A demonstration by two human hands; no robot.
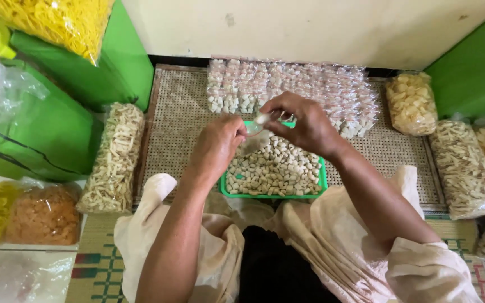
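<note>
With rows of filled packets (293,90) laid behind, your left hand (217,147) and right hand (304,124) pinch a small clear bag (256,126) over the green tray (324,182), much left inside.

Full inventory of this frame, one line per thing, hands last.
green tray: 1, green, centre of the mat, full of small pale snack pieces
small clear bag: 1, transparent, held between both hands above the tray
filled small packets: a stacked row, count unclear, clear with pale pieces, behind the tray by the wall
woven mat: 1, tan, on the floor under the tray
stick-snack bags: 2, beige, one at the mat's left edge, one at its right
yellow chip bag: 1, pale yellow, back right
orange snack bag: 1, orange-brown, lower left
yellow noodle-snack bag: 1, bright yellow, top left
left hand: 1, gripping the small bag
right hand: 1, pinching the bag's top
</note>
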